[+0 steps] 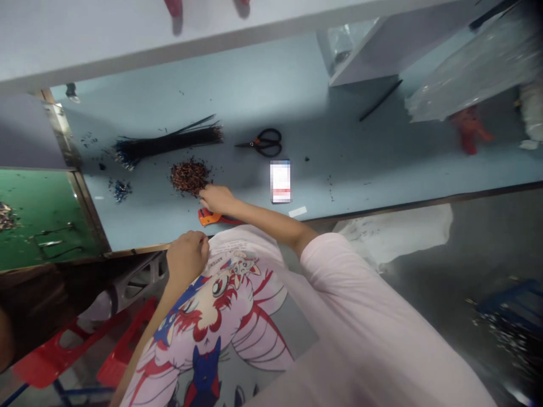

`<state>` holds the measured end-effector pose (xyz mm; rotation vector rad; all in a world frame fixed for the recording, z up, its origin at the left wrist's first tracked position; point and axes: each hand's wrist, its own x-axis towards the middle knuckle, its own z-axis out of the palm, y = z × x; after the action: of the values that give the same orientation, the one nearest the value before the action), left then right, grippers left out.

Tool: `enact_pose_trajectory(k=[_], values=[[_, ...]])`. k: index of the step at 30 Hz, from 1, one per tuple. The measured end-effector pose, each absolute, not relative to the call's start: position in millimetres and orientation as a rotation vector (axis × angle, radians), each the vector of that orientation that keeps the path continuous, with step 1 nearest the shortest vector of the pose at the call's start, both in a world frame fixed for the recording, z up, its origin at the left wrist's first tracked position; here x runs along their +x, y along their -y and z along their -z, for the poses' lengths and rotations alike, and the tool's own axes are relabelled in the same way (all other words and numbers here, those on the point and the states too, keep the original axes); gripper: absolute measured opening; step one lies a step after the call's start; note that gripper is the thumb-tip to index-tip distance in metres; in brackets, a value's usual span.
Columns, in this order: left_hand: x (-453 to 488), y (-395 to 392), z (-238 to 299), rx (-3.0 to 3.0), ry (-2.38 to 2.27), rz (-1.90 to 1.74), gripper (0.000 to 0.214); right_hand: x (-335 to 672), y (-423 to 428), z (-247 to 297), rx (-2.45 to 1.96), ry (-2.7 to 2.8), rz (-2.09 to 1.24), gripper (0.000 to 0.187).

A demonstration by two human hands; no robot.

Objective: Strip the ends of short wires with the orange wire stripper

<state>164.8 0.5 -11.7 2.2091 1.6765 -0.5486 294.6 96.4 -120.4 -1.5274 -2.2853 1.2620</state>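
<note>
My right hand (216, 198) reaches across to a heap of small copper-brown and black pieces (190, 175) on the blue tabletop. Its fingers are drawn together at the heap's lower right edge, and their tips are partly hidden. Just below that hand lies an orange and red hand tool (209, 217), probably a wire stripper, partly behind my forearm. My left hand (189, 252) is curled closed at the table's front edge, close to my shirt; whatever it may hold is hidden. Beyond the heap lies a bundle of black wires (169, 141) with bare ends on the right.
Black-handled scissors (268, 142) and a pixelated, phone-like rectangle (280, 181) lie right of the heap. Left are small blue-silver pieces (121, 190). A shelf (254, 28) overhangs the back. Plastic wrap (475, 73) and red-handled pliers (469, 130) lie far right. Red stools (55, 350) stand below.
</note>
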Motion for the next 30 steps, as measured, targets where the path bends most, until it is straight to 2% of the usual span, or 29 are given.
enact_pose_trajectory(k=[4, 7, 12, 17, 24, 30], values=[[161, -5, 16, 2.168, -1.744, 0.548, 0.024, 310, -76, 107, -1.11, 2.074, -1.726, 0.036], [160, -8, 21, 2.179, -1.747, 0.48, 0.024, 319, -58, 98, -0.948, 1.911, -1.886, 0.034], [163, -10, 25, 2.215, -1.703, 0.3, 0.021, 328, -42, 97, -0.973, 1.648, -1.905, 0.022], [163, -10, 26, 2.25, -1.667, 0.243, 0.022, 335, -38, 100, -0.924, 1.663, -1.905, 0.022], [158, -6, 19, 2.107, -1.576, 0.106, 0.02, 333, -33, 99, -0.897, 1.75, -1.772, 0.009], [156, -1, 12, 1.944, -1.52, 0.035, 0.022, 331, -32, 98, -0.829, 1.751, -1.792, 0.01]])
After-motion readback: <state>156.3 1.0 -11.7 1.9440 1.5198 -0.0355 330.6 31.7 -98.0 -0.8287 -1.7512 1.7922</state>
